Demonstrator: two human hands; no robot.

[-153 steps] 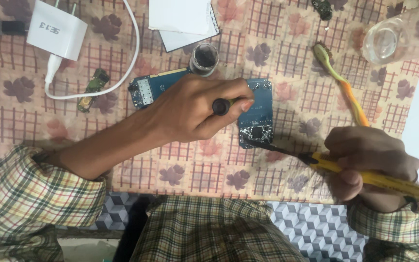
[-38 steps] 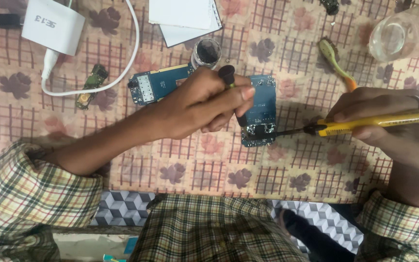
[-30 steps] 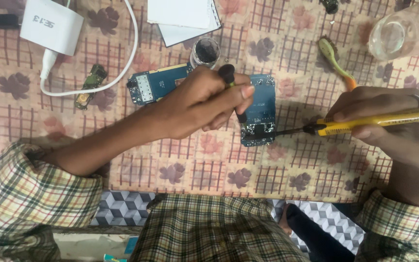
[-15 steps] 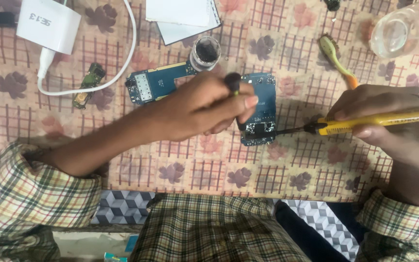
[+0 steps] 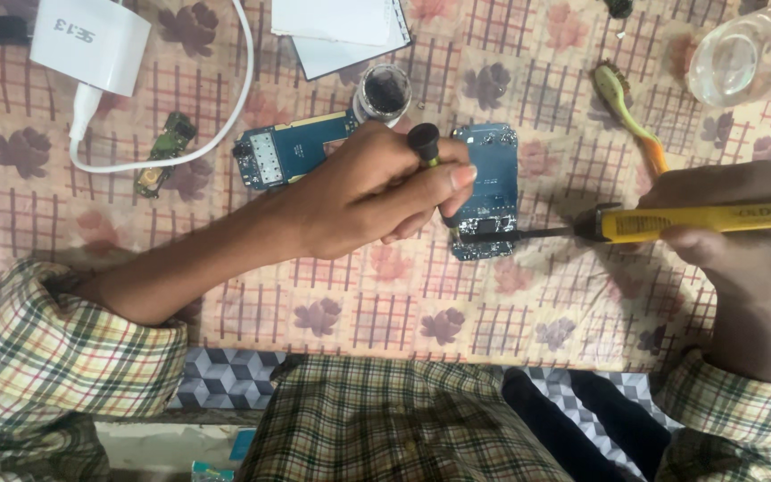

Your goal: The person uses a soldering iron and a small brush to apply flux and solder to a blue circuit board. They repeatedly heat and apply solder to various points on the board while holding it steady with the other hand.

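Nearby, toothbrush (image 5: 628, 114), jar (image 5: 383, 93), left hand (image 5: 369, 198) pinching tool (image 5: 424, 143) (covering board (image 5: 490, 189)), right hand (image 5: 735, 234) gripping iron (image 5: 671, 221).

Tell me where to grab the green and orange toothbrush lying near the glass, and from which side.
Grip the toothbrush by its orange handle, coming from above. It lies flat on the patterned tablecloth, green head toward the far edge, handle slanting down toward the right hand. The handle's lower end runs behind that hand, so the exposed middle stretch is probably the easiest place to pinch.
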